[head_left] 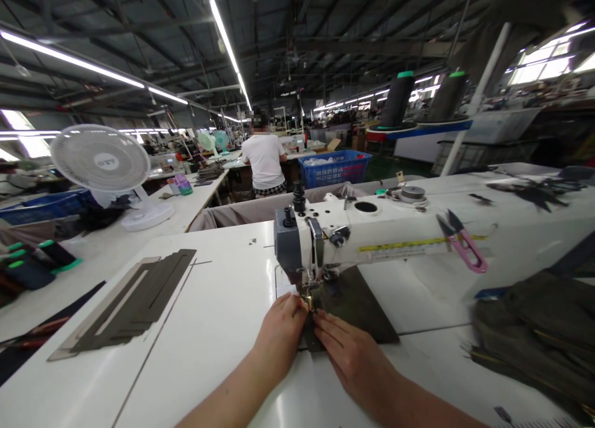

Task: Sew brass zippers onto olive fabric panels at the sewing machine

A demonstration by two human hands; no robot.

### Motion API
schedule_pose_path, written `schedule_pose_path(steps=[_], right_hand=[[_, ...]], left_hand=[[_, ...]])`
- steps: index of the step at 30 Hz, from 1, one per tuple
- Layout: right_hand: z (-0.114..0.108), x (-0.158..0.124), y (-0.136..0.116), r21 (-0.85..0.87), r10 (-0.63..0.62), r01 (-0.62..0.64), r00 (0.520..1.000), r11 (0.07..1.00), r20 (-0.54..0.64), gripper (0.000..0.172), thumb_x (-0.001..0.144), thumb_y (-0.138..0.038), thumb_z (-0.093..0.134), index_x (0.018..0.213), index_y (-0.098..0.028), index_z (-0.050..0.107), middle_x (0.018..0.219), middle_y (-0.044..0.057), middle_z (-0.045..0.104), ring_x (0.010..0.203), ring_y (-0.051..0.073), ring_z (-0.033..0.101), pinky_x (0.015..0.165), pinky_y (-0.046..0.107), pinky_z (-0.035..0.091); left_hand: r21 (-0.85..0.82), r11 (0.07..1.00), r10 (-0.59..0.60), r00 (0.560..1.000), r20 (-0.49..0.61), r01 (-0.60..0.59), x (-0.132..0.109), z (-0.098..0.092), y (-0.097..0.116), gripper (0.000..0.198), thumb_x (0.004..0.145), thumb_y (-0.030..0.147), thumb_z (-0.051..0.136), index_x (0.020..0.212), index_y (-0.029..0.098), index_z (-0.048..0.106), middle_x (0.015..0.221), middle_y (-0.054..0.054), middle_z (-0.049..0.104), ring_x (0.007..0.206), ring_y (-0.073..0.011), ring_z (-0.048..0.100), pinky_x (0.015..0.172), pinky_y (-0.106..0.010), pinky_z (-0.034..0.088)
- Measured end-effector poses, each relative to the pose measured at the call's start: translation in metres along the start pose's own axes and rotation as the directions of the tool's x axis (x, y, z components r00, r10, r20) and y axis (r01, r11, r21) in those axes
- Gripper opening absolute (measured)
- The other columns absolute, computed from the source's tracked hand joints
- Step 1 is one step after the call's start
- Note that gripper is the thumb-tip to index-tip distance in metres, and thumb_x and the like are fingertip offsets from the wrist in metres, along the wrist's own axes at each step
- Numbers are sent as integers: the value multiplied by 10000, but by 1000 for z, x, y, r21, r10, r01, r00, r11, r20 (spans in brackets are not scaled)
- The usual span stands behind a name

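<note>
Both hands are at the needle area of a white and grey sewing machine (pixel 290 248). A dark olive fabric piece (pixel 360 301) lies flat under its presser foot (pixel 308 299) and spreads to the right. My left hand (pixel 281 332) is closed, its bent fingertips pinching at the fabric's left edge beside the foot. On the fabric's near side, my right hand (pixel 351 353) rests with fingers stretched out and lying flat, tips close to the foot. What lies beneath the left fingertips is hidden.
A stack of cut olive pieces (pixel 139 301) lies left. Pink-handled thread snips (pixel 465 245) hang on the machine arm. Dark garments (pixel 534 341) are heaped right. Beyond are a white fan (pixel 100 158), a blue crate (pixel 334 168) and a person in a white shirt (pixel 264 158).
</note>
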State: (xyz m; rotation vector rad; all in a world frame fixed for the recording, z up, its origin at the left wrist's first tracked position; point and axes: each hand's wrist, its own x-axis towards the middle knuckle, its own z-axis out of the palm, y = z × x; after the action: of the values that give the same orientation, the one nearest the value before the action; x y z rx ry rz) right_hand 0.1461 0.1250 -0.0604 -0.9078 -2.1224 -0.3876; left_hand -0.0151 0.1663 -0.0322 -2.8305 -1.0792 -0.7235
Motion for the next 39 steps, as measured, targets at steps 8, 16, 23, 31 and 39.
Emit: schedule_pose_path(steps=[8, 16, 23, 31, 39], right_hand=[[-10, -4, 2, 97, 40, -57, 985, 994, 170, 292, 813, -133, 466, 1058, -97, 621, 1092, 121, 633, 1038, 212, 575, 899, 337, 492], [-12, 5, 1, 150, 130, -160, 972, 976, 196, 236, 849, -226, 464, 1007, -128, 610, 1005, 116, 653, 944, 213, 607, 824, 334, 512], [-9, 36, 18, 269, 474, -570, 810, 777, 345, 327, 901, -328, 342, 822, -172, 618, 716, 54, 650, 649, 196, 612, 607, 288, 481], [1, 49, 17, -123, 531, -533, 736, 837, 419, 203, 810, -254, 502, 948, -184, 634, 711, 51, 659, 682, 198, 622, 620, 260, 434], [10, 49, 23, -125, 557, -554, 742, 823, 373, 198, 759, -141, 464, 809, -167, 653, 808, 80, 668, 766, 197, 623, 685, 249, 423]], left_hand=[[-2, 1000, -22, 1000, -2, 22, -4, 1, 0, 81, 814, 121, 508, 853, 148, 573, 836, -65, 561, 795, -191, 530, 767, -344, 490], [29, 997, -67, 997, 41, 66, -5, 2, -1, 87, 783, 125, 531, 854, 146, 577, 837, -54, 560, 799, -191, 524, 776, -323, 482], [79, 995, -65, 998, 16, 64, -4, 0, -2, 125, 791, 98, 488, 837, 149, 593, 813, -56, 567, 778, -200, 532, 776, -334, 484], [43, 996, -75, 997, -29, 76, -6, 6, -7, 120, 797, 94, 506, 816, 145, 613, 828, -71, 602, 795, -201, 568, 758, -323, 500], [10, 997, -81, 995, -51, 82, -8, 2, -8, 177, 836, 102, 444, 878, 152, 609, 893, -75, 612, 825, -199, 583, 751, -317, 501]])
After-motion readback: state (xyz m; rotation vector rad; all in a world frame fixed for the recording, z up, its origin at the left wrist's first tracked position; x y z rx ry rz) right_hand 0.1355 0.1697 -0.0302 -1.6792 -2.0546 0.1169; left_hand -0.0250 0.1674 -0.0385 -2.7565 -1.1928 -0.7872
